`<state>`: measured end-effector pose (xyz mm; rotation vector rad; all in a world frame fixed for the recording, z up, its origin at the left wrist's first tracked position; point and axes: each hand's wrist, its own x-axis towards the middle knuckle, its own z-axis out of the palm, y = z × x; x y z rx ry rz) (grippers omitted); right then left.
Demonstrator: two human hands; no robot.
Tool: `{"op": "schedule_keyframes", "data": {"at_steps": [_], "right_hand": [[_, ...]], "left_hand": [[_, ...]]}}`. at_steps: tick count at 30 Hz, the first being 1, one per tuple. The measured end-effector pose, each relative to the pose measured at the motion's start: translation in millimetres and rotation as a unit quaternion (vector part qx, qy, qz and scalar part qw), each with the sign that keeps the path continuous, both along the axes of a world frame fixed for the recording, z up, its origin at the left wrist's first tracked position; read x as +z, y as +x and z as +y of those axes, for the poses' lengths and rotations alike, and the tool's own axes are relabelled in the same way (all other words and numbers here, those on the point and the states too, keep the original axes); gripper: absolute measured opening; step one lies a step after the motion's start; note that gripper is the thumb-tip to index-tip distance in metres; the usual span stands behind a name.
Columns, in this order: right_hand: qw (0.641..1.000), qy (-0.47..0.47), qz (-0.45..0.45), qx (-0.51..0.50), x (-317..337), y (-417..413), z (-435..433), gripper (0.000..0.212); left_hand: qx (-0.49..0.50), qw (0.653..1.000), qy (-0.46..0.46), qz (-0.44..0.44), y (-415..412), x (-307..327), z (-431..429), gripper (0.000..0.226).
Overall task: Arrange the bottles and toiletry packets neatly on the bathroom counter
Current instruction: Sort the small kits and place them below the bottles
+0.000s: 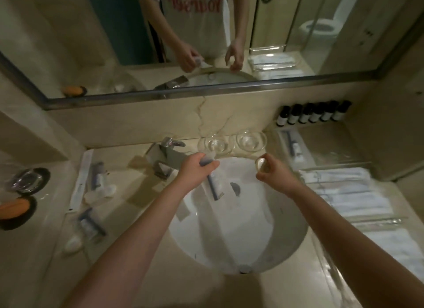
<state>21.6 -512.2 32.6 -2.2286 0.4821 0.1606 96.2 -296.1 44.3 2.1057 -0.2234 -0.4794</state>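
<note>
- Left grip (195,167): fingers curled tight around the top of a clear toiletry packet (214,186) with a dark blue item inside; the packet hangs down from the grip over the white sink (241,239).
- Right grip (271,172): thumb and fingertips pinching a small round pale object (261,165); what it is cannot be told. It is held above the sink's far rim, apart from the left grip.
- Beyond both grips: two clear glass dishes (251,140) side by side on the counter (128,193) by the wall; the faucet (171,147) stands just beyond the left grip.
- Left of the left grip: several toiletry packets (91,222) lie scattered at differing angles on the counter, with a long white strip (80,179) beside them.
- Far right, beyond the right grip: a row of six dark bottles (313,115) with white labels, upright and touching, against the wall.
- Right of the right grip: one packet (294,147) in a clear tray; folded white towels (348,193) nearer.
</note>
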Motion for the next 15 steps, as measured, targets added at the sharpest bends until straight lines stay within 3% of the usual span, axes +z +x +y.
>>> {"op": "schedule_keyframes", "data": {"at_steps": [10, 15], "right_hand": [[0.981, -0.165, 0.042, 0.091, -20.9, 99.5, -63.7, 0.064], [0.976, -0.177, 0.045, 0.122, -32.6, 138.8, -70.4, 0.044]], "left_hand": [[0.031, 0.998, 0.045, 0.009, 46.1, -22.0, -54.7, 0.029], [0.041, 0.997, 0.061, 0.026, 60.0, -32.7, -61.8, 0.033]]}}
